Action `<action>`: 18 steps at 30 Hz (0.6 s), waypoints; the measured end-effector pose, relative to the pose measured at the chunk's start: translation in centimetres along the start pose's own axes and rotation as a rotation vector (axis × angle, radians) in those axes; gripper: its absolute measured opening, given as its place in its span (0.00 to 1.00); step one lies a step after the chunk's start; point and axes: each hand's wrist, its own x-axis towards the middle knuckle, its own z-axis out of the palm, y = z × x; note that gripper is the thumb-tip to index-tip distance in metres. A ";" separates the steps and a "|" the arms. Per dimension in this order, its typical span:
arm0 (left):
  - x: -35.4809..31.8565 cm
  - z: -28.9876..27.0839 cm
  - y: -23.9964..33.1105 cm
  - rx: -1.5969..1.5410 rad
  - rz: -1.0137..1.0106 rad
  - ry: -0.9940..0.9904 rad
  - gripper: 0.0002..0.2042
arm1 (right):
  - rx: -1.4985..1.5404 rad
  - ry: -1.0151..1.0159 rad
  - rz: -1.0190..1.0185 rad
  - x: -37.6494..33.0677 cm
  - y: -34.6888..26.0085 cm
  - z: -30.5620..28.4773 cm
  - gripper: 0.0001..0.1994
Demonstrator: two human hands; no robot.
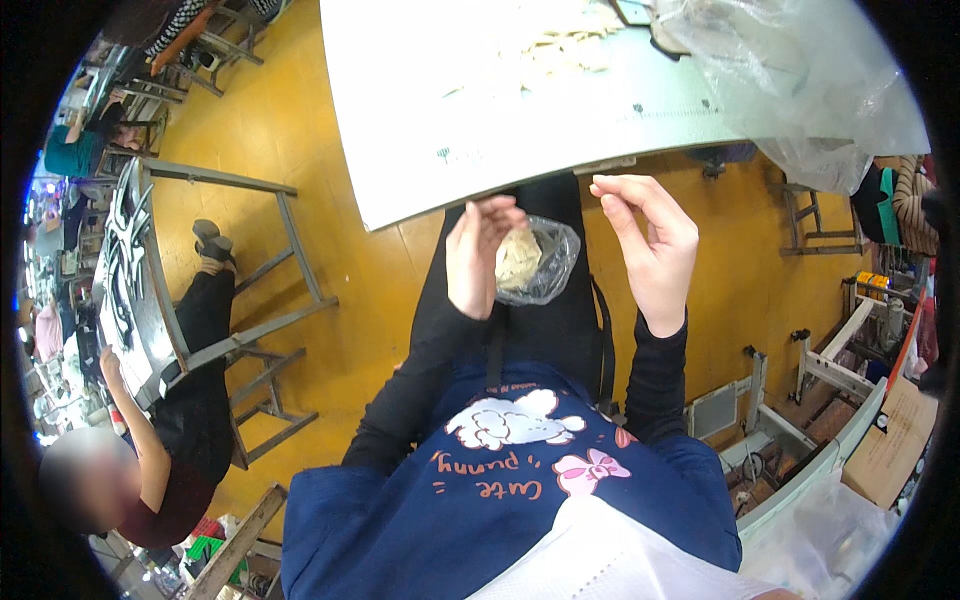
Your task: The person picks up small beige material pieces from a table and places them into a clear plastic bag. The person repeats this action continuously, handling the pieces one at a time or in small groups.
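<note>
My left hand (478, 255) is raised just in front of the table's near edge, its fingers loosely bent and nothing visible in them. Beside it, a clear plastic bag (562, 262) rests on my lap, holding a heap of small pale pieces (518, 258). My left hand partly covers the bag's left side. To the right, near the same edge, my right hand (655, 245) has its thumb and forefinger brought together in a pinch. Whatever may be between those fingertips is too small to make out. More pale strips (570, 48) lie scattered on the white tabletop (400, 110).
A large clear plastic sheet (800, 70) hangs over the table's right side, by a dark-handled tool (668, 48). At left, a person sits at a metal-framed table (165, 290) with black strips on it. A cardboard box (893, 440) stands at lower right.
</note>
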 end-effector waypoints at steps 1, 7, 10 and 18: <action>-0.5 0.2 0.5 0.025 0.002 -0.017 0.25 | -0.028 0.033 -0.063 1.0 0.0 0.2 0.06; -2.4 1.3 4.6 0.121 0.242 -0.228 0.23 | -0.519 -0.107 -0.367 9.2 3.5 1.6 0.28; -1.1 1.4 6.7 0.025 0.287 -0.188 0.21 | -0.760 -0.255 -0.483 13.4 5.9 2.7 0.33; 6.3 2.5 9.2 0.130 0.198 -0.109 0.24 | -0.714 -0.234 -0.509 16.3 8.2 4.8 0.19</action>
